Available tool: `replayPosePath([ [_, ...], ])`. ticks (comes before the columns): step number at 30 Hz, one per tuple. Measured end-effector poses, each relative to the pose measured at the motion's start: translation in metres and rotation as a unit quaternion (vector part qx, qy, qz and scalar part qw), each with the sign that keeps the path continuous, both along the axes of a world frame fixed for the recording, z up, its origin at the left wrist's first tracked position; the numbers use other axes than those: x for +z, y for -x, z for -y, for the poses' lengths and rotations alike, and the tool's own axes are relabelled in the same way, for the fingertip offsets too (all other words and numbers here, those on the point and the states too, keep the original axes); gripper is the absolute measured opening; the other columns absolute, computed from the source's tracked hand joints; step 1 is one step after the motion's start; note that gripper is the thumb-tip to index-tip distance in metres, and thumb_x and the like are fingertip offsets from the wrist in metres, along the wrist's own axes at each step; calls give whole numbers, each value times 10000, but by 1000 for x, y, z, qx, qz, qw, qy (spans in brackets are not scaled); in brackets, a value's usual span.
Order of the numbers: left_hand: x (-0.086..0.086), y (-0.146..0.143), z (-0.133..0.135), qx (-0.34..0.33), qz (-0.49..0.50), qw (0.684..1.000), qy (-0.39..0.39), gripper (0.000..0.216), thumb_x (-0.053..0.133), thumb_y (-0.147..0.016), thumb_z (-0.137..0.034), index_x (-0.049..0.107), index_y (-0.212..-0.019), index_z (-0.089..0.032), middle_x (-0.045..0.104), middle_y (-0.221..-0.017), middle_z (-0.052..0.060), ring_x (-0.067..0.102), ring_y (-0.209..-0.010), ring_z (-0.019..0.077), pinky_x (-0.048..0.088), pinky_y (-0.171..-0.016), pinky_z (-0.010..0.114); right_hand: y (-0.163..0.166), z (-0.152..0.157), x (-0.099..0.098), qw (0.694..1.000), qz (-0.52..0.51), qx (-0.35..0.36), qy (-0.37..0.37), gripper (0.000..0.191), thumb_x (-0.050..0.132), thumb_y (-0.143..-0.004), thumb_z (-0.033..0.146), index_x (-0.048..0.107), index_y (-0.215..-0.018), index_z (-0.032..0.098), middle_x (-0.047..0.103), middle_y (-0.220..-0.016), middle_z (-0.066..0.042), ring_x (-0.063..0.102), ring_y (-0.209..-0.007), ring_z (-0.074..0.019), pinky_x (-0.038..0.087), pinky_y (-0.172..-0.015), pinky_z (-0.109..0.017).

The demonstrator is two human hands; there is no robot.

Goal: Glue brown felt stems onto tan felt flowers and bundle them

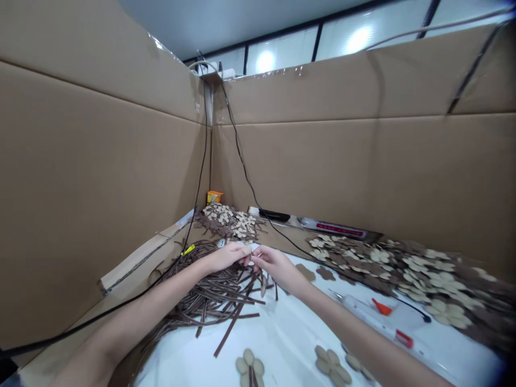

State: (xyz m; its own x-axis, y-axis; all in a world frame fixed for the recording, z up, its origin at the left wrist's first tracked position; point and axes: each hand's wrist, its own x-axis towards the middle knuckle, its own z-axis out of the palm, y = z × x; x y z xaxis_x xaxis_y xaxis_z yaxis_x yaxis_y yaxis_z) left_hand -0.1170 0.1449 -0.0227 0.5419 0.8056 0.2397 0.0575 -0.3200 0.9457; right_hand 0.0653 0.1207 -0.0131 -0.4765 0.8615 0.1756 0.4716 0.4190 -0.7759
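My left hand point(226, 256) and my right hand point(274, 264) meet fingertip to fingertip above a heap of dark brown strips point(209, 293) on the white table sheet point(282, 333). Both hands have their fingers pinched together on a small pale piece between them that I cannot make out. Just beyond the hands lies a pile of pale flower-shaped cutouts point(231, 220). A brown flower cutout point(324, 273) lies flat to the right of my right hand.
Cardboard walls point(100, 177) enclose the table on the left and back. A white glue gun point(373, 314) with an orange trigger lies at right. A long spread of pale and brown flowers point(407, 269) runs along the right. Black cables point(242, 161) hang from the corner. Finished flowers point(250, 368) lie near the front.
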Motion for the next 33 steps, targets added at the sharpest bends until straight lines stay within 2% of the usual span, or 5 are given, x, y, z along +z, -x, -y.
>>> replayPosePath([
  [9,0,9,-22,93,225,968,57,468,706,-651,-493,385,-570,-162,309,-526,-76,222,-447,39,174,-426,186,-28,26,-1,996,-33,-9,83,349,504,-779,553,453,-773,208,493,-567,50,428,-493,-99,298,-463,-215],
  [15,29,55,-42,208,404,890,44,447,595,-805,-440,309,-587,-174,243,-511,-89,198,-423,40,202,-425,161,-42,51,-16,986,62,42,149,324,494,-819,526,563,-811,209,607,-711,-11,539,-627,-150,388,-553,-250],
  [19,45,71,-44,214,463,858,66,414,460,-904,-383,322,-577,-171,184,-480,-88,177,-397,47,223,-420,165,-28,56,-3,980,200,-9,4,305,469,-850,427,576,-1068,243,602,-1093,-71,568,-982,-236,438,-822,-346],
  [24,48,55,-34,172,475,856,109,394,446,-921,-277,350,-557,-161,214,-474,-79,200,-389,47,228,-414,171,30,4,20,967,196,14,-160,464,503,-852,276,414,-1293,160,452,-1322,-137,417,-1220,-230,316,-1029,-382],
  [33,57,45,-25,118,473,866,112,388,485,-904,-284,347,-563,-163,192,-481,-82,184,-388,49,223,-406,168,111,-92,-3,965,211,79,-137,285,536,-883,317,556,-1119,160,580,-1123,-67,590,-939,-193,502,-794,-396],
])
